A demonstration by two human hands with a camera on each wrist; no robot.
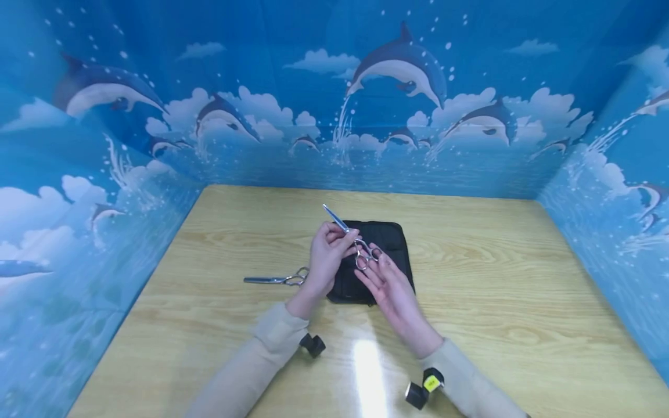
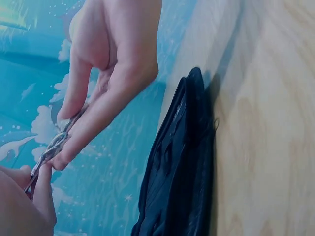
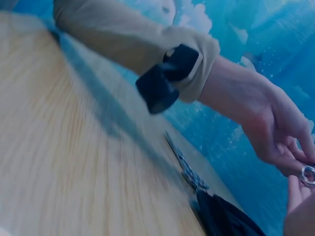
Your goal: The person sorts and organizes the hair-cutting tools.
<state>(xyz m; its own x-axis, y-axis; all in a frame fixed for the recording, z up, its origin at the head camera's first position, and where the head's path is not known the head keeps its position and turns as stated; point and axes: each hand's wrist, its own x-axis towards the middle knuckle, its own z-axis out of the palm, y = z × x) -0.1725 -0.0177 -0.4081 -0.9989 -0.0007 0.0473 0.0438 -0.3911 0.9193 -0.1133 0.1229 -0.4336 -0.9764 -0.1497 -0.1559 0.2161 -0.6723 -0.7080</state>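
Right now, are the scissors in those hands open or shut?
Shut, it seems: the scissors' blades show as one narrow strip beyond the left hand, with no visible gap.

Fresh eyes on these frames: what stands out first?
The dolphin-print backdrop fills the upper head view, behind the wooden table. Above a black case, the left hand pinches silver scissors while the right hand touches their looped end. A second pair lies on the table left of the case.

The scissors are silver, the case black, the table yellowish wood-grain, the backdrop dolphin-patterned blue.
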